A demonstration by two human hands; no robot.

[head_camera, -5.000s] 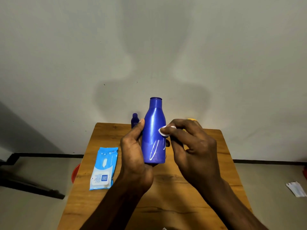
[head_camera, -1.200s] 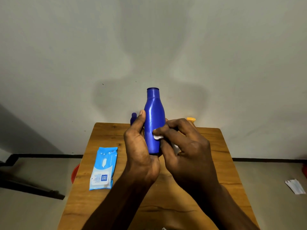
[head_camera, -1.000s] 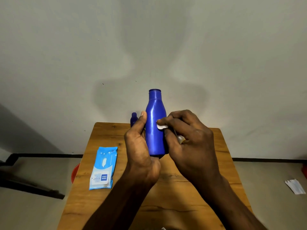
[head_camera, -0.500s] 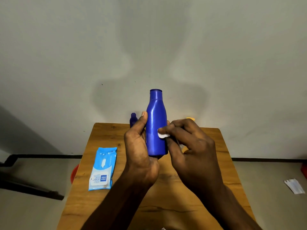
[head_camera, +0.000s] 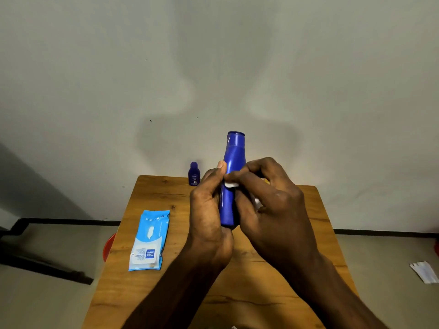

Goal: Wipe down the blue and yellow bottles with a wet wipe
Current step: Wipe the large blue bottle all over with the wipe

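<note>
A tall blue bottle [head_camera: 234, 157] stands upright in the air above the wooden table [head_camera: 166, 281], seen edge-on. My left hand [head_camera: 209, 210] grips its lower body from the left, thumb up along the side. My right hand [head_camera: 268, 205] presses a small white wet wipe [head_camera: 231, 185] against the bottle's middle, fingers curled over it. A sliver of the yellow bottle [head_camera: 265, 181] shows behind my right hand; the rest is hidden.
A small dark blue bottle [head_camera: 194, 174] stands at the table's far edge by the wall. A light blue wet wipe pack [head_camera: 149, 241] lies flat on the left of the table. A red object [head_camera: 108, 246] sits beside the table's left edge. White paper [head_camera: 424, 271] lies on the floor at right.
The bottle has turned in my left hand and now shows its narrow side. My right hand with the wipe has slid across the bottle's middle toward my left thumb.
</note>
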